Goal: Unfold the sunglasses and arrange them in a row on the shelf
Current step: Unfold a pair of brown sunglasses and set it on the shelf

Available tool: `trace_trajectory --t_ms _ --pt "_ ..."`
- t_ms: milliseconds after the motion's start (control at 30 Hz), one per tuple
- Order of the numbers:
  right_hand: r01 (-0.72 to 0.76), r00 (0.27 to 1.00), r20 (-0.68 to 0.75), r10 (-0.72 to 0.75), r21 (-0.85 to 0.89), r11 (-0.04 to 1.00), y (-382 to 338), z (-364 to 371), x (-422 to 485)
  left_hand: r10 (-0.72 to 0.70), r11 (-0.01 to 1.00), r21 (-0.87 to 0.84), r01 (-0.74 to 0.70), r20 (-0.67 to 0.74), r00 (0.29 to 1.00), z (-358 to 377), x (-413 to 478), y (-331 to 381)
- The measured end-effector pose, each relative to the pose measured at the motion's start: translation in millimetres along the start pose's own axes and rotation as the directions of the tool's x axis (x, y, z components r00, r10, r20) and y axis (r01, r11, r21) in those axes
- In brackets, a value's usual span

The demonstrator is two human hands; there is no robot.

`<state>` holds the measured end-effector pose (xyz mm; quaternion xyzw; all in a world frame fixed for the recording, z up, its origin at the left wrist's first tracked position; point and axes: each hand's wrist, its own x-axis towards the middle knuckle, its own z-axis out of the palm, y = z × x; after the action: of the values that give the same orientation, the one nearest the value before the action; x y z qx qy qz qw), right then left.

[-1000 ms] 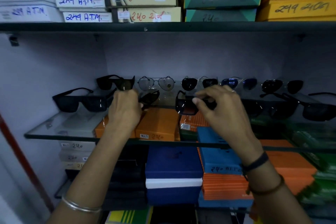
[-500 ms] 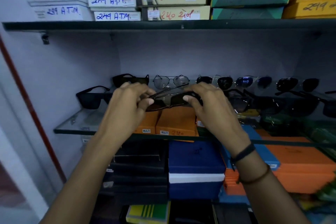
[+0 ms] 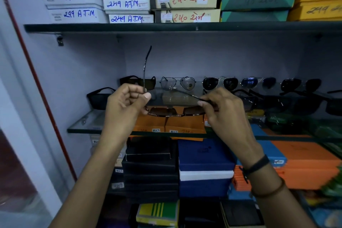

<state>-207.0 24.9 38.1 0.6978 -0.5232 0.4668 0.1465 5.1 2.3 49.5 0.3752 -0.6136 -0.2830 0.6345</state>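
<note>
Both hands hold one pair of brown-lensed sunglasses (image 3: 174,112) in the air in front of the glass shelf (image 3: 87,126), lenses facing down toward the orange boxes (image 3: 185,124) seen under the glass. The left hand (image 3: 125,105) is closed on the frame's left hinge, thumb and forefinger pinching the base of the left temple arm (image 3: 145,72), which stands swung out and points up toward 12 o'clock, its dark tip near the underside of the upper shelf (image 3: 166,27). The right hand (image 3: 222,114) pinches the right temple arm (image 3: 187,94) between thumb and fingertips; that arm runs from the hand toward 10 o'clock, slanting across above the lenses. So the sunglasses lie between the two hands, at 3 o'clock from the left hand and at 9 o'clock from the right.

Behind the hands, at 12 o'clock, a row of opened sunglasses (image 3: 222,83) stands on the glass shelf: a dark square pair, a thin-wire aviator pair, then several dark and blue-lensed pairs running toward 3 o'clock. One more black pair (image 3: 98,96) sits at 9 o'clock from the left hand. Stacked labelled boxes (image 3: 127,3) fill the upper shelf, and dark, blue and orange boxes are piled below the glass
</note>
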Motion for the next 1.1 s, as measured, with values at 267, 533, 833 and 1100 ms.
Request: trace_trajectory --t_ms 267,533,833,1100 --pt "-0.048 0.998 -0.037 0.059 0.254 0.966 -7 -10 5 -0.131 0.991 -0.035 0.129 -0.065 0.989 -8 7 -1" --pt "0.206 0.977 0.014 -0.211 0.156 0.966 4 -9 8 -0.211 0.973 -0.106 0.205 -0.051 0.976 -11 19 -2" --pt "0.023 0.998 0.055 -0.023 0.0 1.0 9 21 28 0.098 0.88 0.471 -0.064 -0.048 0.994 11 23 -26" --pt "0.031 0.996 0.087 -0.017 -0.161 0.987 15 31 30 0.229 0.674 0.727 -0.135 -0.031 0.973 28 27 -34"
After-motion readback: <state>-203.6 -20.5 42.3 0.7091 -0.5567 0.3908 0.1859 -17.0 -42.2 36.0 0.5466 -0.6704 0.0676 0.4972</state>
